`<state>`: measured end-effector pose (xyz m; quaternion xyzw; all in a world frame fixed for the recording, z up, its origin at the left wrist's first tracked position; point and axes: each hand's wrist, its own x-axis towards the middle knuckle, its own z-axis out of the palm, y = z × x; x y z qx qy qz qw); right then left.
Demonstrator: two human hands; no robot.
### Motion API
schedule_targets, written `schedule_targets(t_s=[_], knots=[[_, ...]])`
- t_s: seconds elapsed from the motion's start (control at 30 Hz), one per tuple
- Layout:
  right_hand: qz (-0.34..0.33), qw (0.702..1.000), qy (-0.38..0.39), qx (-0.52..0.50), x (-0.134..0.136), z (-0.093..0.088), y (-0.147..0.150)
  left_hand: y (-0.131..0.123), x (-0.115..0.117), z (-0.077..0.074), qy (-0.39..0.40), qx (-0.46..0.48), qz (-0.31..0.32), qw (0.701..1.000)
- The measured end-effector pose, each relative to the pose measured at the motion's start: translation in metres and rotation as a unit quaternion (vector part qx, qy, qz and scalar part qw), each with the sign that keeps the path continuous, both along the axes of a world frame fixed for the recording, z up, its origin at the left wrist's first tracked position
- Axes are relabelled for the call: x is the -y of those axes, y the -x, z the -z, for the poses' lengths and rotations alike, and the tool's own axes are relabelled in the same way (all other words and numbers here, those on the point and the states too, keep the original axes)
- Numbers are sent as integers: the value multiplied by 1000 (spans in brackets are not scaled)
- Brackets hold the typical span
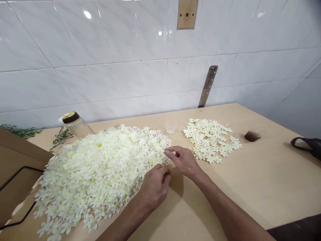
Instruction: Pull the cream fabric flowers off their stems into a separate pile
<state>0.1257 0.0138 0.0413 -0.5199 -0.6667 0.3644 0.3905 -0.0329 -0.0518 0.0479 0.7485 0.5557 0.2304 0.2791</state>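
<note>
A big heap of white artificial flower heads (107, 164) with pale yellow centres covers the left half of the table. At its right edge is my left hand (156, 185), its fingers curled in and closed; whatever they hold is hidden. Just beyond it, my right hand (183, 160) has thumb and forefinger pinched together beside the heap, and I cannot make out anything between them. A smaller, flatter spread of the same flowers (209, 139) lies to the right of my hands. Behind them stands a small clear plastic cup (171, 126).
A clear cup of dark red-brown liquid (252, 136) stands at the right, with a black strap-like object (308, 145) beyond it. A clear bottle (79, 125), green sprigs (61, 136) and a cardboard box (20, 174) are at the left. A tiled wall (112, 83) bounds the table's back.
</note>
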Motion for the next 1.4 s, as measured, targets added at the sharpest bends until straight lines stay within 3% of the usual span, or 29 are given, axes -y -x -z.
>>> schedule_targets(t_s=[0.17, 0.23, 0.37, 0.53, 0.67, 0.83, 1.03, 1.23, 1.33, 1.4], knots=[[80, 994, -54, 54, -3, -19, -29, 12, -4, -10, -7, -37, -38, 999], [103, 988, -65, 90, -1, -32, -50, 9, -1, -13, -7, -31, -24, 999], [85, 970, -20, 228, 13, -47, -97, -10, 1, -20, 2, -28, 44, 999], [63, 950, 32, 304, 35, -30, -135, -51, -16, -22, -4, -69, 121, 990], [56, 951, 55, 298, 43, -9, -142, -93, -46, -10, -40, -118, 121, 985], [78, 957, 56, 274, 39, 2, -142, -128, -77, 5, -45, -165, 124, 977], [114, 956, 48, 267, 26, 3, -155, -131, -87, 13, -74, -68, 119, 988], [141, 950, 50, 275, 21, 2, -165, -127, -89, 26, -79, 41, 29, 996], [150, 954, 35, 257, 21, 1, -165, -128, -89, 26, 25, 159, -7, 987], [148, 962, 14, 230, 22, 0, -161, -129, -88, 22, 134, 247, -29, 959]])
